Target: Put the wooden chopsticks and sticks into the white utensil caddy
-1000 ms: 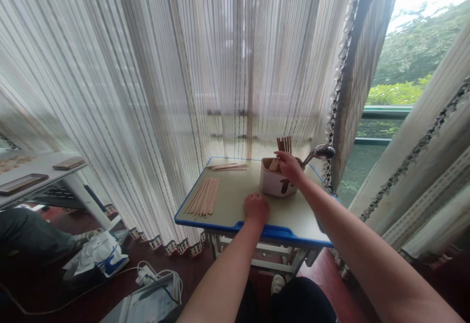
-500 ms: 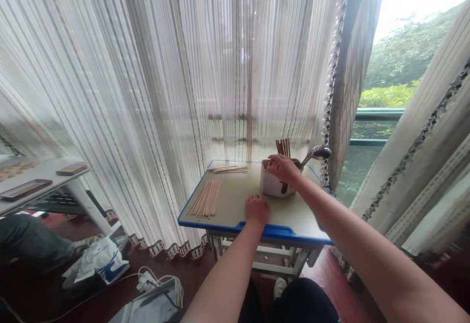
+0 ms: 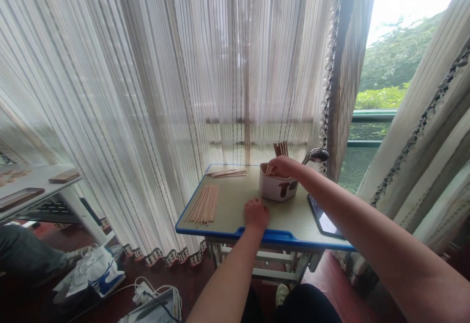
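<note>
L hand (image 3: 256, 214) palm-down on desk (image 3: 231, 210), prob. for support; clenched or not, can't tell | R hand (image 3: 282, 166) inside utensil holder (image 3: 270, 189), at pale chopsticks (image 3: 269, 170); grip hidden, can't tell | chopstick pile (image 3: 204, 204) at desk's left, prob. for order

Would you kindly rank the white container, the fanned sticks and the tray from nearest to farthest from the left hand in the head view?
Nearest the left hand first:
1. White container, just ahead and right.
2. Fanned sticks, to the left.
3. Tray, far left.
</note>
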A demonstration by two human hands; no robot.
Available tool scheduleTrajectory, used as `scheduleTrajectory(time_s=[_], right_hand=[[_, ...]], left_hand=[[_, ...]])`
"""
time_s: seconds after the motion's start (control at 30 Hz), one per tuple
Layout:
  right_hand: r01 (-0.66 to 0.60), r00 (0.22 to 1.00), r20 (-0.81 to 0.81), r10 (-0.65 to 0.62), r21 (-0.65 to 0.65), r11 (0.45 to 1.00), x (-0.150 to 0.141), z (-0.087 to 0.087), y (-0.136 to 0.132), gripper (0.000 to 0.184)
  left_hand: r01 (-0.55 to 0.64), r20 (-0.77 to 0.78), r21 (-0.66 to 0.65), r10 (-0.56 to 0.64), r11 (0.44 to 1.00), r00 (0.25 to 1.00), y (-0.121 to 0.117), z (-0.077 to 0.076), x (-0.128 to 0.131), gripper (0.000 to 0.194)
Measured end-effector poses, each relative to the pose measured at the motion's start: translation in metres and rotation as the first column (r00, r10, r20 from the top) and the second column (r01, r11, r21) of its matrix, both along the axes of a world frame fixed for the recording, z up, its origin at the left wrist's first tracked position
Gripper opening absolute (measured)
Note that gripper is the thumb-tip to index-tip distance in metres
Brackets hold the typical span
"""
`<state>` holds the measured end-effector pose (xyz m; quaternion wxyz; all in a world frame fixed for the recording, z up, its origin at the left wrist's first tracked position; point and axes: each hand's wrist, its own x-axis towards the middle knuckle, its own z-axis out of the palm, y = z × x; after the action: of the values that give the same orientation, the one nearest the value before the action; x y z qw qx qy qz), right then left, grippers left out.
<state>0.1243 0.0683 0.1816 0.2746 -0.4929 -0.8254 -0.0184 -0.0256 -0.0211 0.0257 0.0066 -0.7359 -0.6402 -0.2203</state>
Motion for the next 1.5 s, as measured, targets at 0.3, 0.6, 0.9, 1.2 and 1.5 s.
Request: scheduleTrajectory(time_s=[0.3, 0.6, 0.9, 1.2, 1.5], right_hand=[[-0.003, 0.990, 0.142, 0.022, -0.130, 0.992, 0.003, 0.008, 0.006, 0.021], [-0.031, 0.990, 0.132, 0.046, -0.117, 0.993, 0.002, 0.009, -0.006, 0.031], [0.077, 0.981, -0.195, -0.003, 0.375, 0.924, -0.028, -0.058, -0.092, 0.035], [0.174, 0.842, -0.478, -0.251, -0.199, 0.964, -0.028, -0.170, -0.112, 0.033], [0.192, 0.805, -0.513, -0.296, -0.247, 0.950, -0.018, -0.182, -0.106, 0.039]], left_hand=[[0.009, -0.038, -0.023, -0.010, 1.000, 0.999, -0.001, 0.003, -0.001, 0.025], [0.011, -0.053, -0.037, -0.013, 0.999, 0.999, 0.000, 0.001, 0.000, 0.027], [0.115, -0.046, -0.130, -0.121, 0.985, 0.992, -0.015, 0.010, -0.007, 0.033], [0.041, -0.095, -0.132, -0.054, 0.990, 0.994, -0.025, -0.010, -0.045, 0.048], [-0.063, -0.087, -0.072, 0.057, 0.995, 0.995, -0.020, -0.019, -0.040, 0.053]])
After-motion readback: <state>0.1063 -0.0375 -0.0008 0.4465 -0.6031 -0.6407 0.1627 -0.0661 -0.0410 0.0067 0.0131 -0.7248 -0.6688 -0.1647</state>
